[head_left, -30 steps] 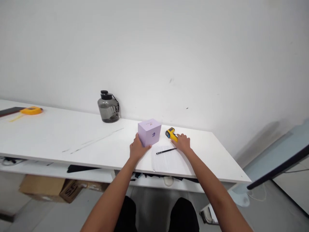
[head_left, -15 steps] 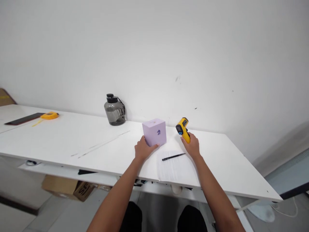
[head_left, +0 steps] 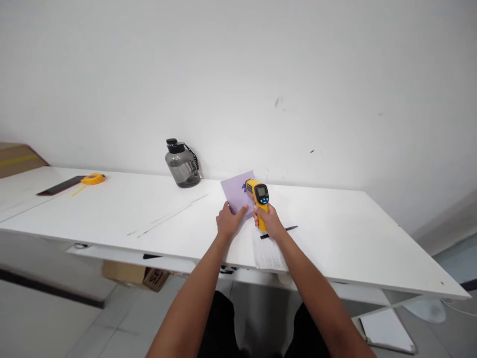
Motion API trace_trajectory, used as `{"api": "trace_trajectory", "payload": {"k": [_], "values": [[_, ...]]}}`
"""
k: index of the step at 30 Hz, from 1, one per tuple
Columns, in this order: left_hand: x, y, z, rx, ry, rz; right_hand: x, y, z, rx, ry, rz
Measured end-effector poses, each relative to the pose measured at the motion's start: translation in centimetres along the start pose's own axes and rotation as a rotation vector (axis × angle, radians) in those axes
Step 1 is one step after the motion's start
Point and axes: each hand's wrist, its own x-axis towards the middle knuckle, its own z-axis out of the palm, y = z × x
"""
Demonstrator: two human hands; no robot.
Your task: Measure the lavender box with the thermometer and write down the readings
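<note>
My left hand (head_left: pixel 230 220) grips the lower left side of a pale purple box (head_left: pixel 235 191), which tilts on the white table. A dark purple emblem on the box's front is partly hidden. My right hand (head_left: pixel 271 222) is wrapped round the handle of a yellow and black infrared thermometer (head_left: pixel 260 196). Its small screen and blue buttons face me, while its nose points at the box front, very close to it; whether they touch I cannot tell. Beneath my right wrist lie a black pen (head_left: pixel 291 228) and a printed paper sheet (head_left: pixel 268 254).
A grey water jug (head_left: pixel 182 166) with a black lid stands against the wall, left of the box. Farther left lie an orange tape measure (head_left: pixel 93 179) and a dark flat strip (head_left: pixel 61 185). Cardboard boxes sit at the far left and under the white table (head_left: pixel 335 238).
The thermometer has moved left from beside the box to in front of it, turning its screen toward me. The box now leans back, with its top face out of sight.
</note>
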Motion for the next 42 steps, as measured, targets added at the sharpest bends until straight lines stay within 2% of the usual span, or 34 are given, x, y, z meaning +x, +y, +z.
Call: {"api": "trace_trajectory", "payload": {"k": [6,14,38,40,42], "values": [[0.1,-0.1,0.2,-0.016,0.001,-0.008,-0.1,0.9,-0.9,-0.081,-0.047,0.048],[0.0,-0.2,0.0,-0.036,-0.014,0.013,-0.1,-0.1,-1.1,-0.020,-0.058,0.098],[-0.2,0.0,-0.2,0.016,-0.035,0.031,-0.5,-0.8,-1.3,-0.066,-0.089,0.089],[-0.2,0.0,-0.2,0.027,-0.032,0.024,-0.4,-0.4,-1.2,-0.096,-0.061,0.055],[-0.2,0.1,-0.2,0.032,-0.028,0.024,-0.3,-0.1,-1.0,-0.167,0.028,-0.016]]}}
